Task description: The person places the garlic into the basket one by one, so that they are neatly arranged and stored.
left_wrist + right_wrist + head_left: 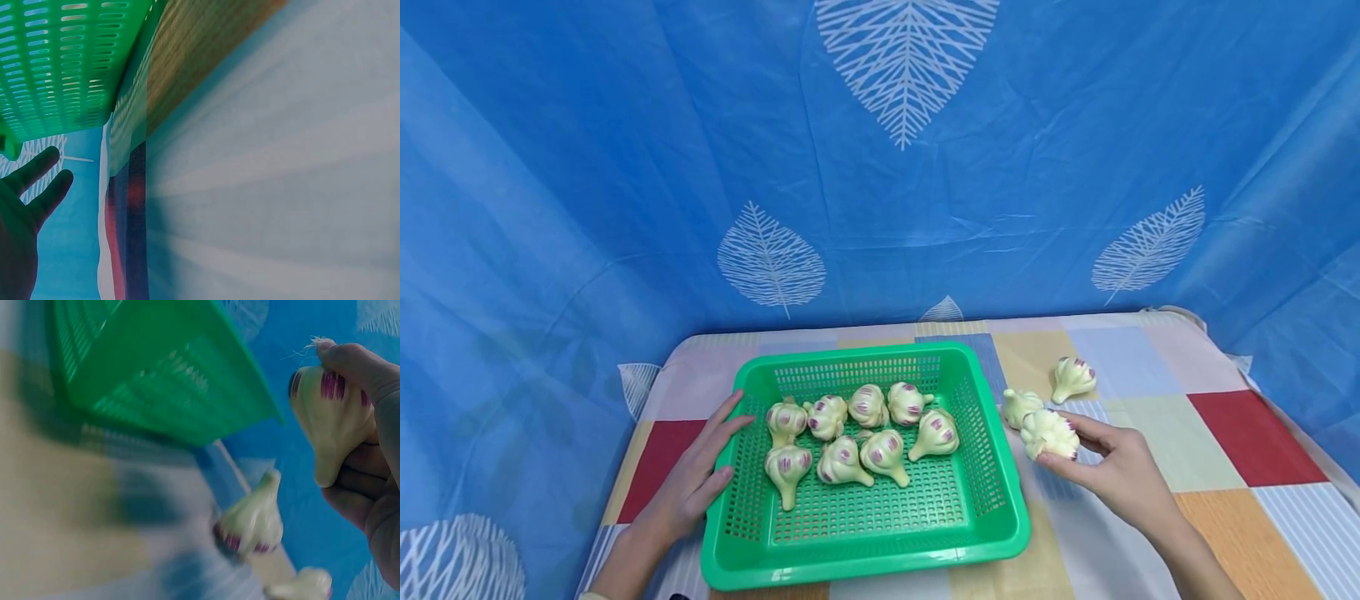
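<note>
My right hand (1108,458) holds a garlic bulb (1049,434) between thumb and fingers, just right of the green basket (865,571). In the right wrist view that bulb (331,415) has purple streaks and is raised above the table. Two more bulbs lie on the cloth close by: one garlic bulb (1021,405) beside the basket wall, another garlic bulb (1073,377) farther back. Several garlic bulbs (883,452) sit inside the basket, mostly in two rows. On the basket's left rim my left hand (696,475) rests with fingers spread; the left wrist view shows two of its fingers (47,187).
A patchwork tablecloth (1150,517) covers the table under the basket. Blue curtains (1000,208) with white leaf prints hang behind and at both sides. A small dark object (679,597) shows at the bottom edge, too cut off to identify.
</note>
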Demonstrator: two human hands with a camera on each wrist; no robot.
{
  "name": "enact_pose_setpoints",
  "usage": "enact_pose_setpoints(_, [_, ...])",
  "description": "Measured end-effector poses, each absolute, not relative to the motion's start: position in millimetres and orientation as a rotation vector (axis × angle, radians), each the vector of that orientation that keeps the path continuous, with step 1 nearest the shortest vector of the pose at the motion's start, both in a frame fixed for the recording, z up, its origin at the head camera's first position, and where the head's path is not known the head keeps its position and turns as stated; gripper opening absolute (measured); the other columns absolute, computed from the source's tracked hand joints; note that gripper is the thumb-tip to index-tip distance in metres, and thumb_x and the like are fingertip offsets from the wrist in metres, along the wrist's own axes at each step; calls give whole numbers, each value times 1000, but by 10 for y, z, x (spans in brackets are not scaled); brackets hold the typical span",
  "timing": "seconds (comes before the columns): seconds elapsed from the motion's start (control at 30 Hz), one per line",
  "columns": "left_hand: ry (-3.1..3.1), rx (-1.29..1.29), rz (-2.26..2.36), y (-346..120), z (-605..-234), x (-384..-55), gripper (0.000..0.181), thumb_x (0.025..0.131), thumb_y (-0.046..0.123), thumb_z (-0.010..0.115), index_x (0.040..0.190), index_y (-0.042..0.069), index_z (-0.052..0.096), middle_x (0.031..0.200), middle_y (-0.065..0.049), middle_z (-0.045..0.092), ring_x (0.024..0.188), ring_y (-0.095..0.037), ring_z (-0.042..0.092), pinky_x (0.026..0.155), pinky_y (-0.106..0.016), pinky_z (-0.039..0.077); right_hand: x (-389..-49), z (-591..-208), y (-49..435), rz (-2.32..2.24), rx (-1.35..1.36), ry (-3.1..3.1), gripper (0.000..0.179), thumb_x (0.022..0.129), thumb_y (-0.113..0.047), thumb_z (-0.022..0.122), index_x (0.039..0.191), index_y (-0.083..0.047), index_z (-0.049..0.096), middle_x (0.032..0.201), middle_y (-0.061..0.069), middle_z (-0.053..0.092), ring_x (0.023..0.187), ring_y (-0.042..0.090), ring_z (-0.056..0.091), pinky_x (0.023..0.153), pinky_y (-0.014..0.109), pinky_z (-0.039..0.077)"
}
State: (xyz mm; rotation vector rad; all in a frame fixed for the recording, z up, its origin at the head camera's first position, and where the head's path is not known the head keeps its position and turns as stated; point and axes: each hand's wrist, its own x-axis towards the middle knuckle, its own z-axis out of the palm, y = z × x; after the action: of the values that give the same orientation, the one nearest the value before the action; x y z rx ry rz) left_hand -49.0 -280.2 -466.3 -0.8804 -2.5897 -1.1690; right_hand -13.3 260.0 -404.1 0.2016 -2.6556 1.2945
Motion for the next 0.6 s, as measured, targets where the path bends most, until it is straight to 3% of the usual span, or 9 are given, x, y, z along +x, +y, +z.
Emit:
enact_pose_setpoints(0.17, [-2588, -882, -1182, -2796, -4659, -492, 60, 91, 16, 54, 149, 6, 45, 166, -10, 21, 149, -19, 24, 101, -31, 44, -159, -3881, 2448, 1321, 285, -2687, 53, 75, -18, 91, 121, -1, 72, 114, 10, 73, 104, 0, 64, 81, 13, 50])
enact_pose_setpoints(0.37, [-2593, -881, -1193, -2798, -4654, -480, 59, 91, 15, 54, 149, 6, 45, 166, -11, 21, 149, -19, 23, 101, -32, 45, -184, -3722, 2199, 1344, 357, -2749, 52, 76, -26, 90, 119, -2, 74, 113, 6, 73, 104, 20, 69, 82, 23, 54])
enact_pose_setpoints(0.6, [-2588, -886, -1179, -2788, -4636, -489, 62, 88, 13, 56, 149, 5, 45, 165, -12, 22, 148, -19, 24, 93, -38, 53, -268, -3637, 1877, 1473, 549, -2741, 50, 76, -31, 90, 116, -6, 75, 108, 0, 74, 99, 15, 71, 80, 29, 57])
